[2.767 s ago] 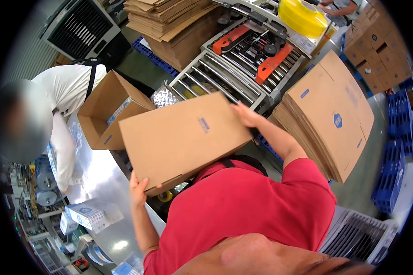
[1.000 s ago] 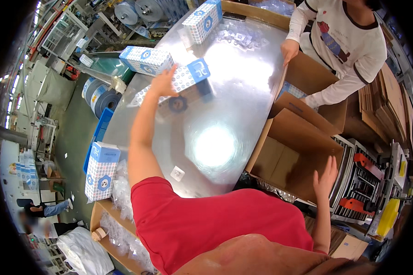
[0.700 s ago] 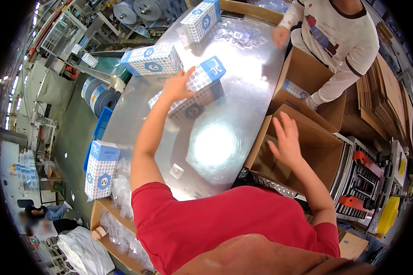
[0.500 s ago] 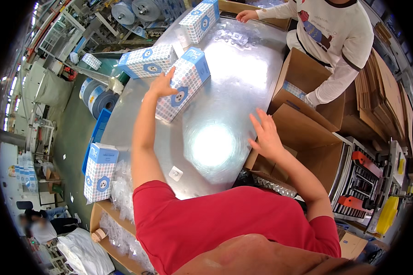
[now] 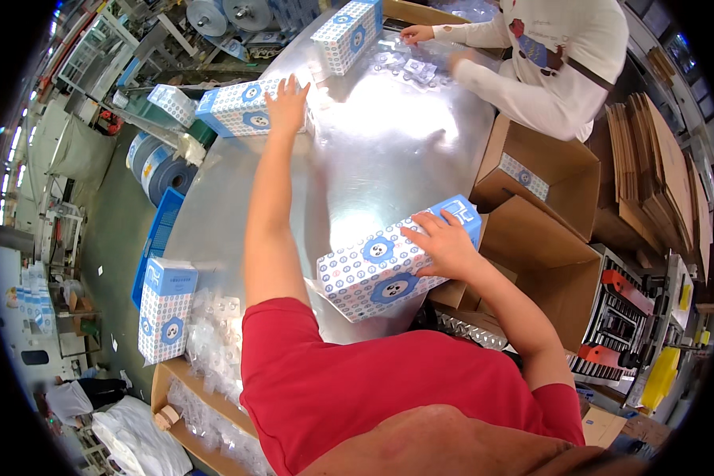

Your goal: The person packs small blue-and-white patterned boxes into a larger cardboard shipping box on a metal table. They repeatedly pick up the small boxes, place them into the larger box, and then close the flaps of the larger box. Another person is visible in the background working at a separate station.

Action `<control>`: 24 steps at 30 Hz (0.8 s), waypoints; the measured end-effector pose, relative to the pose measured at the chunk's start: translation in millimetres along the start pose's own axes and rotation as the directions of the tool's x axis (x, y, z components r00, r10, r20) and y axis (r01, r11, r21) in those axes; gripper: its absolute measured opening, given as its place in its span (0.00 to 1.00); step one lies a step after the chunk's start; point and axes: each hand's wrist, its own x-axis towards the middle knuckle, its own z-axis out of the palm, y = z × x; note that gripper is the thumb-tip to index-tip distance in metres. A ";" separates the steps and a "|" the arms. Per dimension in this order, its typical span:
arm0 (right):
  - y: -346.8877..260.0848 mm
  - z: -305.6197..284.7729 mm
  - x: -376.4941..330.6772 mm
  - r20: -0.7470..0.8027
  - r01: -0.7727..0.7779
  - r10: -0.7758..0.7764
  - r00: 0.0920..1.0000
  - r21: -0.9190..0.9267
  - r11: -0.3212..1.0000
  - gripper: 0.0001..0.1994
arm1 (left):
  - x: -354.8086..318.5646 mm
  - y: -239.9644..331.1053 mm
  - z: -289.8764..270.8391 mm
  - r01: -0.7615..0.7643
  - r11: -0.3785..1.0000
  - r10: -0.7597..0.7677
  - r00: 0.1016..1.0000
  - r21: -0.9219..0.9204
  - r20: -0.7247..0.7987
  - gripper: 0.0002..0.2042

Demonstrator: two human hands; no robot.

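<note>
At the table's [image 5: 357, 151] far left edge, the left hand [image 5: 287, 101] lies with fingers spread flat on a blue-and-white patterned pack [image 5: 242, 107], not gripping it. Toward the near right edge, the right hand [image 5: 444, 246] presses splayed fingers on a second patterned pack [image 5: 381, 266], tilted beside an open cardboard box [image 5: 547, 262]. These packs look light and slightly squashy; palms on the long faces should hold best.

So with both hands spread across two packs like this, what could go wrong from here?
The right hand lies only on top of the near pack, which is tilted at the metal table's edge beside the open carton; it could slip off. The left hand is stretched far out to the far pack, so grip there looks weak. A co-worker's hands work close by.
</note>
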 end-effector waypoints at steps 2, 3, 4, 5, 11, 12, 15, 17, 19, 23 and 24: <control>-0.4 5.3 -3.8 -0.006 -0.015 0.015 1.000 0.001 1.000 0.43 | 2.1 -0.7 17.6 0.102 0.995 -0.100 0.967 0.001 0.236 0.12; -3.9 6.3 -9.3 -0.020 -0.026 0.026 0.999 -0.021 0.999 0.43 | 1.8 2.0 24.7 0.153 0.988 -0.148 0.925 0.014 0.350 0.11; -11.7 7.3 -17.2 -0.038 -0.049 0.047 0.998 -0.037 0.998 0.44 | 0.0 9.3 27.0 0.135 0.990 -0.121 0.953 -0.032 0.276 0.09; -18.1 8.1 -24.3 -0.053 -0.069 0.066 0.996 -0.052 0.996 0.44 | -6.2 16.5 27.2 0.116 0.990 -0.099 0.975 -0.077 0.201 0.08; -36.4 3.3 -48.7 0.020 0.038 -0.037 0.999 -0.065 0.997 0.48 | -35.2 44.6 0.8 -0.012 0.874 -0.002 1.000 -0.487 -0.029 0.07; -32.8 -3.1 -42.6 0.066 0.081 -0.076 0.995 -0.068 0.994 0.48 | -45.0 41.3 -3.1 -0.075 0.831 0.068 0.997 -0.551 -0.032 0.07; -11.8 0.8 -29.9 0.071 0.171 -0.166 0.984 -0.063 0.983 0.47 | -109.0 66.6 -79.1 -0.275 0.621 0.319 0.944 -0.734 -0.084 0.07; -6.1 6.4 -29.8 0.090 0.170 -0.170 0.981 0.006 0.985 0.44 | -158.1 64.6 -145.0 -0.276 0.496 0.516 0.856 -0.823 0.024 0.07; -7.2 13.4 -36.6 0.021 0.192 -0.191 0.981 -0.040 0.981 0.41 | -199.4 54.5 -205.2 -0.074 0.573 0.534 0.789 -0.816 0.303 0.05; -20.3 17.2 -49.3 -0.107 0.317 -0.320 0.942 -0.038 0.948 0.38 | -205.5 41.5 -268.3 0.304 0.758 0.120 0.805 -0.577 0.581 0.08; -24.6 19.2 -55.6 -0.122 0.344 -0.349 0.929 -0.054 0.937 0.38 | -199.3 50.2 -275.5 0.299 0.728 0.100 0.844 -0.616 0.527 0.11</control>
